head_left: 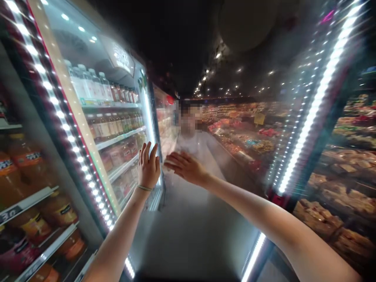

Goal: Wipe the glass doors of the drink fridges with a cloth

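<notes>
Both my arms reach forward at chest height. My left hand (149, 166) is open, fingers up and together, with its palm flat against the lit edge of a glass cooler door (123, 117). A thin band circles that wrist. My right hand (184, 167) is open too, fingers stretched out to the left, and lies flat on or just in front of a misted glass pane (223, 219). Neither hand holds anything. The two hands are nearly touching.
Shelves of drink bottles (111, 127) fill the cooler on the left, and orange juice bottles (29, 164) stand nearer. LED strips (308, 117) edge the door frames. A person in a white top (196, 145) stands ahead in the aisle. Packed food shelves (346, 172) are on the right.
</notes>
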The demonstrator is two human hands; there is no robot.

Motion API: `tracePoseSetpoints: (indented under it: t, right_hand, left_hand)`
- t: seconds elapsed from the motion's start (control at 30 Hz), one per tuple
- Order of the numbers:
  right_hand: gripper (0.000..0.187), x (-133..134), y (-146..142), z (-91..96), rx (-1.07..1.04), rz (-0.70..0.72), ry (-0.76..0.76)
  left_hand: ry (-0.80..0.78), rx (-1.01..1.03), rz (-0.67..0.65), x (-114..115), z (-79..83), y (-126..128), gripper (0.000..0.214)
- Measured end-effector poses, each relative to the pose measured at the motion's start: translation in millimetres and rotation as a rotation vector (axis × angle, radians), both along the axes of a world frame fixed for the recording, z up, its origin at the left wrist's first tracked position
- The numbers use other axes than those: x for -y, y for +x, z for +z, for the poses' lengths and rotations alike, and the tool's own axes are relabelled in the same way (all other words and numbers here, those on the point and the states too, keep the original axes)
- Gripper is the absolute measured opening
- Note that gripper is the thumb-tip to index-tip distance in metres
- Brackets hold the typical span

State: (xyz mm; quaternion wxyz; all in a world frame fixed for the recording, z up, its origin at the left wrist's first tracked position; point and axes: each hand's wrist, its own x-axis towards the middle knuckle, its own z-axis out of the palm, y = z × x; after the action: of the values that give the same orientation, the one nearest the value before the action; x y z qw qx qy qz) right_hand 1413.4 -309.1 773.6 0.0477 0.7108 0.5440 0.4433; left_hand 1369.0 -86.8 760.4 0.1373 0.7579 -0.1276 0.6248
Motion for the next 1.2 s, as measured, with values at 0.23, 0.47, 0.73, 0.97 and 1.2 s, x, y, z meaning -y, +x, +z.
tracePoseSetpoints:
  t: [0.23,0.47,0.73,0.97,1.2]
  right_hand:
    - [0.069,32,-15,-159.0,-0.172,-0.008,-0.292]
    - [0.062,95,-6,-110.2,-0.170,0.042,-0.172]
    - [0.049,124,-1,101.6,0.025,-0.247,0.311]
    - [0.055,110,-8,-20.7,-0.054,-0.452,0.677]
    - [0.078,99,-41,-265.9,-0.080,-0.561,0.675]
  left_hand:
    - [-0.005,-0.184,0.022,17,-79.8,-22,0.051]
    - [0.017,-0.294,0.012,44,-127.1,-30,0.055]
    - [-0.027,-0.306,-0.005,52,-137.9,-24,0.063]
    - [0.064,-0.372,-0.099,55,-164.9,-31,0.062]
    - [0.072,-0.396,-0.242,58,-188.5,-33,0.069]
